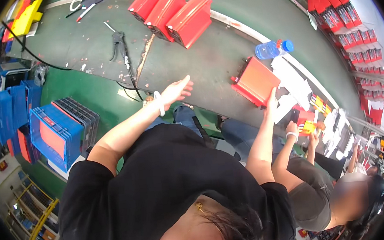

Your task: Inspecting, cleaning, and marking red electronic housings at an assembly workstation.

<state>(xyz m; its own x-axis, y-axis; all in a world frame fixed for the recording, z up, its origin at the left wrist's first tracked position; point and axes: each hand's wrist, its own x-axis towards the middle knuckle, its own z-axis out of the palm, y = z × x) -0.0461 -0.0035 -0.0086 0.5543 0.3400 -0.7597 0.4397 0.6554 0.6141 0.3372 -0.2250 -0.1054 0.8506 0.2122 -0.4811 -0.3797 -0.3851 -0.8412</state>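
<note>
My left hand (177,93) hovers over the near edge of the workbench, palm partly turned inward, fingers stretched out and nothing in them. A white band circles that wrist. To the right, my right hand (271,104) grips the near right edge of a red box-shaped metal case (256,81), which is on the bench; some of its fingers are hidden by the case. Three similar red cases (190,20) stand in a row at the far middle of the bench. An air blow gun (119,44) with a hose lies left of them.
A water bottle (273,49) and white papers (291,77) lie beyond the case. At my right, a co-worker's hands (311,138) handle a red and yellow item. Blue crates (56,136) are stacked on the left. Red cases fill a rack (363,45) at far right.
</note>
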